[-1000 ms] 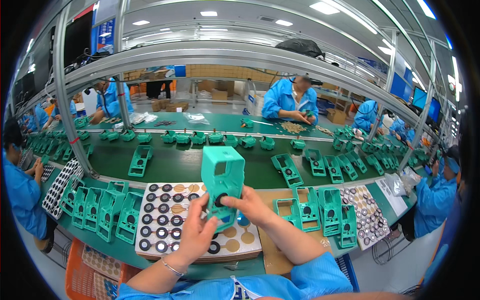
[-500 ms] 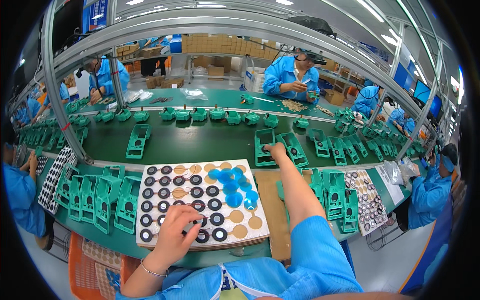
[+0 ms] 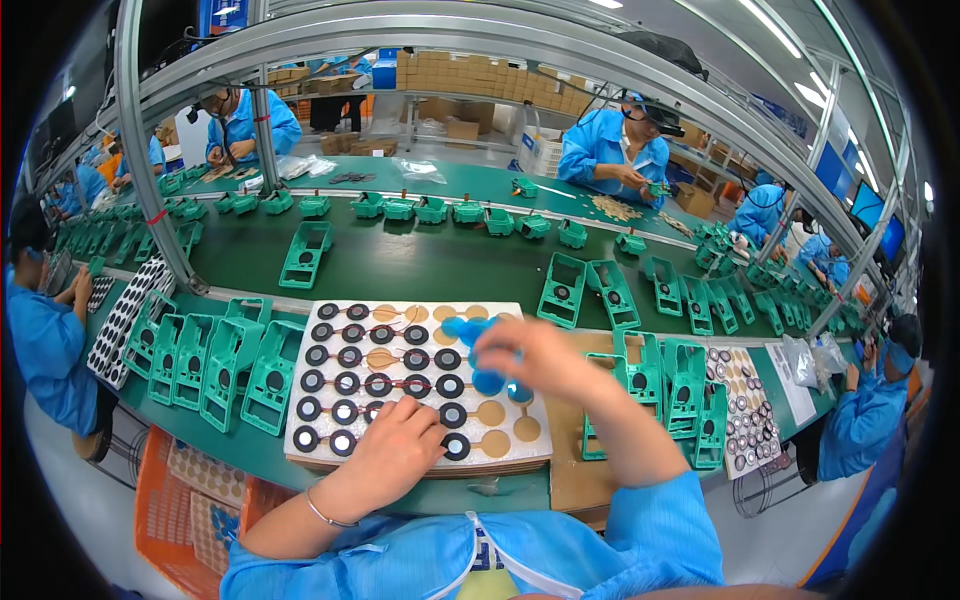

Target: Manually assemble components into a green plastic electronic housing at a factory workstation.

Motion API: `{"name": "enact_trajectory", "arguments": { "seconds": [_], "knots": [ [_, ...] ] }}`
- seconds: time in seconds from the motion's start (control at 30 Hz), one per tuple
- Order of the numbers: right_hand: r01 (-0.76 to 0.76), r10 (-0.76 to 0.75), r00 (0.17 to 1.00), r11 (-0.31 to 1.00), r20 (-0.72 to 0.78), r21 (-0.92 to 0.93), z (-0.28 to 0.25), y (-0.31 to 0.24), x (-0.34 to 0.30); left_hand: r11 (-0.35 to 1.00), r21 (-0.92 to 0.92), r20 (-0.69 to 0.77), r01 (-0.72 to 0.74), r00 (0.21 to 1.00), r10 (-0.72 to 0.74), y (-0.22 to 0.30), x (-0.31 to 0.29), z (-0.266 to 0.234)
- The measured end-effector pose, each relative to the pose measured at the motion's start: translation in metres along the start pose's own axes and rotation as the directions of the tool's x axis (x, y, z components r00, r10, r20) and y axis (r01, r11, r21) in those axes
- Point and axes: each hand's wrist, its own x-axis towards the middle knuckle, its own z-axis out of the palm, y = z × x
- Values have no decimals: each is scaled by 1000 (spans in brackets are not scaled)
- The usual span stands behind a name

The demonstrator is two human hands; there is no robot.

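A white foam board (image 3: 515, 456) lies before me with rows of black round speakers (image 3: 345, 384), thin wires and light-brown discs (image 3: 526, 429). My left hand (image 3: 395, 445) rests low over the board's middle, its fingers bent and close together on the speakers. Whatever lies under those fingertips is hidden. Above the board's right part is my right hand (image 3: 535, 358), smeared by motion, over round blue film pieces (image 3: 489, 382). Past it, on the dark green belt, stands a green plastic housing (image 3: 562, 290) with a black round part inside.
Green housings (image 3: 275, 378) stand left of the board, and others (image 3: 684, 385) stand to the right beside a brown cardboard sheet (image 3: 570, 478). Small green parts (image 3: 430, 210) line the belt's far side. An orange crate (image 3: 165, 520) is below left. Co-workers (image 3: 615, 150) sit around.
My right hand has left the green housing on the belt and come back over the blue film pieces. My left hand has flattened lower over the speakers. The whole view has shifted slightly.
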Motion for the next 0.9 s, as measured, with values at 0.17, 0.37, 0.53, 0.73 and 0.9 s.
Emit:
{"name": "enact_trajectory", "arguments": {
  "seconds": [0.17, 0.37, 0.53, 0.73, 0.9],
  "knots": [
    [199, -165, 974, 951, 156, -235, 54, -44, -38, 998, 35, -40, 48, 998, -46, -6, -12, -7],
    [251, -202, 966, 877, 159, -410, 75, -55, -28, 992, -12, -178, 125, 976, -125, -13, -21, -15],
    [205, -175, 979, 817, 106, -539, 88, -71, -32, 988, -66, -207, 136, 967, -147, -13, -21, -15],
    [122, -125, 992, 848, 30, -515, 86, -73, -36, 938, -290, -252, 192, 930, -268, -24, -25, -17],
    [30, 4, 995, 947, -104, 319, 47, -48, -22, 515, -800, -59, 308, 814, -578, -19, -28, -12]
  ]
}}
